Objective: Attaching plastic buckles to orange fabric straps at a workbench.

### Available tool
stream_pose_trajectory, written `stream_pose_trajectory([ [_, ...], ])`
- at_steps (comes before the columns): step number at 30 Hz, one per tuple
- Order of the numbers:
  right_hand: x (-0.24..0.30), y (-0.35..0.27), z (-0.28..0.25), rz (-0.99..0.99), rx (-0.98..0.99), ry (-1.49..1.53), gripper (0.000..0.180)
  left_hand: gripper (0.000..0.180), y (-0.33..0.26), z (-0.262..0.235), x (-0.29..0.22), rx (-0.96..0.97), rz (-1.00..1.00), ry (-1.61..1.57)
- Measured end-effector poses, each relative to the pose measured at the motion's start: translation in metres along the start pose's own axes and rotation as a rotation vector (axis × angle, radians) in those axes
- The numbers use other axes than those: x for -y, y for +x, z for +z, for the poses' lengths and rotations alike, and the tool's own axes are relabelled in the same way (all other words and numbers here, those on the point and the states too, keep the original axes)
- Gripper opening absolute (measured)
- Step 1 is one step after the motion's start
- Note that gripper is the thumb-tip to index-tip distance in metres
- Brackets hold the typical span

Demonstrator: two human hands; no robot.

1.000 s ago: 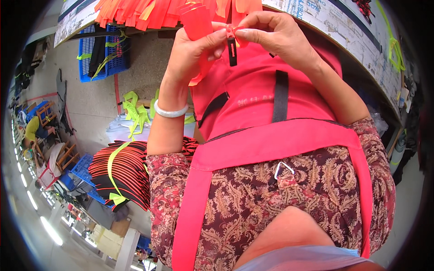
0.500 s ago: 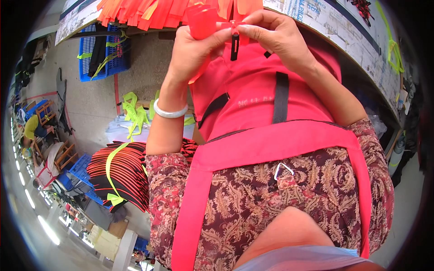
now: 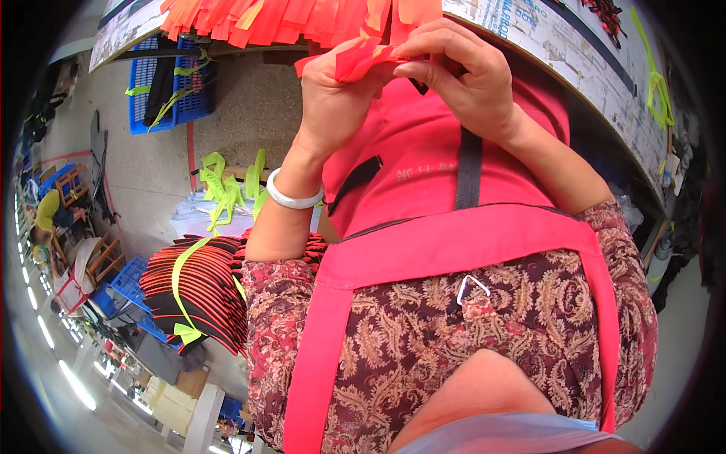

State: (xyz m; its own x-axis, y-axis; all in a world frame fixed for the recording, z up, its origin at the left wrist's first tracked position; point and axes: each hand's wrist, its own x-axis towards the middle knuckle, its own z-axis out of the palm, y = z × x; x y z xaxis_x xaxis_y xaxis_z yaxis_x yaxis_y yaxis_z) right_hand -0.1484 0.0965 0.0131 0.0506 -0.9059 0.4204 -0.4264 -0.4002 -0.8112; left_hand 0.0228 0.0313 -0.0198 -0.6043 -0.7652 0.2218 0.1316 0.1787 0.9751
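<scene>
A bent clump of orange fabric strip (image 3: pixel 361 60) lies between the two hands, at the far middle of the scene, just short of the desk (image 3: pixel 575 68). The left hand (image 3: pixel 333 110) is curled closed around it, the thumb side toward the right hand, with orange ends poking out above the fingers and to the left. The right hand (image 3: pixel 473 79) comes in from the right, its thumb and forefinger drawn almost together beside the clump's right end (whether they actually pinch it, I cannot tell). Its other fingers are bent, and the two hands sit very close at their tips.

On the desk, just beyond the left hand, many orange strips (image 3: pixel 265 23) lie side by side, their ends drooping over the near edge. Below the hands spreads a red apron (image 3: pixel 423 136), with a dark strap (image 3: pixel 469 178) running toward the near side. A pale bracelet (image 3: pixel 296 201) circles the left wrist.

To the left of the left forearm, a stack of black and orange pieces (image 3: pixel 215 303) is tied with a yellow-green ribbon (image 3: pixel 178 276); just beyond it lie loose yellow-green strips (image 3: pixel 215 189). Farther off stand blue crates (image 3: pixel 185 94) on the floor, partly under the desk. At the far left, well apart, another person (image 3: pixel 47 212) in a yellow top bends over.
</scene>
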Motion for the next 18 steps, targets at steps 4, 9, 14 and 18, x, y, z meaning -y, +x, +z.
stream_pose_trajectory([
  [4,-0.0034,-0.0034,0.0043,0.023,-0.041,0.135,0.016,0.017,-0.0020,0.0031,0.0047,-0.009,-0.043,-0.076],
  [9,-0.0058,-0.0064,0.0070,0.120,-0.088,0.260,0.014,0.019,-0.0011,0.0080,0.0051,-0.054,-0.057,-0.119],
  [14,-0.0017,-0.0007,0.0040,0.094,-0.015,0.165,0.014,0.016,-0.0007,0.0050,0.0050,-0.066,-0.013,-0.047],
  [18,-0.0054,-0.0074,0.0022,0.095,-0.010,0.083,0.015,0.013,0.0001,0.0032,-0.0006,0.027,-0.176,-0.094],
])
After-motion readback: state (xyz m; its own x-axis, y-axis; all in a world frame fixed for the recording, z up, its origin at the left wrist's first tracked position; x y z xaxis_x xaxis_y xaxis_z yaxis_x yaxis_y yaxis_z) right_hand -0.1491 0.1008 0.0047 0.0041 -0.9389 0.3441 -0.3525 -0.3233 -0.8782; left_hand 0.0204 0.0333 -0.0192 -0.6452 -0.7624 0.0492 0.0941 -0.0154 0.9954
